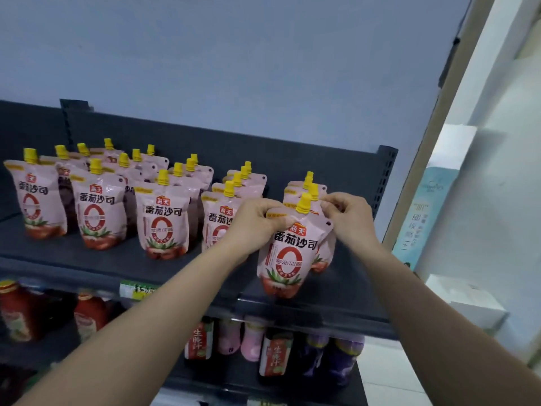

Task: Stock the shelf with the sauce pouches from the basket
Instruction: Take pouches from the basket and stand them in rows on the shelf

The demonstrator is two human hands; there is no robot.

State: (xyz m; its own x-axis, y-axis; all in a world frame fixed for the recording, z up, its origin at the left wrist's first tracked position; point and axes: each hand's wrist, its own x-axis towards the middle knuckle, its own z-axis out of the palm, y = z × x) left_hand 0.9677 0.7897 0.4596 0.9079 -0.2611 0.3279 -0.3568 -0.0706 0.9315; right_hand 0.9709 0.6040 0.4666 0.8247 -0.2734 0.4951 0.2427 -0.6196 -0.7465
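Rows of pink sauce pouches [99,212] with yellow caps stand upright on the dark shelf [73,259], running from the far back panel toward the near edge, four rows side by side starting at the left. Below them, on the lower level, red bottles [17,312] sit at the left, and a green price label [137,290] hangs on the shelf lip.

Further right, the left hand [257,215] has its fingers curled and pinches the top left corner of the front pouch [288,256]. That pouch is upright at the near end of the rightmost row, just in front of two more pouches [310,183]. Its base is at the near edge of the shelf; whether it rests there or hangs just above, I cannot tell. The right hand [348,215] pinches the pouch's top right corner, beside the yellow cap [304,203].

Underneath stand dark bottles [275,353] with red labels. Beyond the shelf's right end is a teal carton [424,212], with a white box [474,309] nearer.
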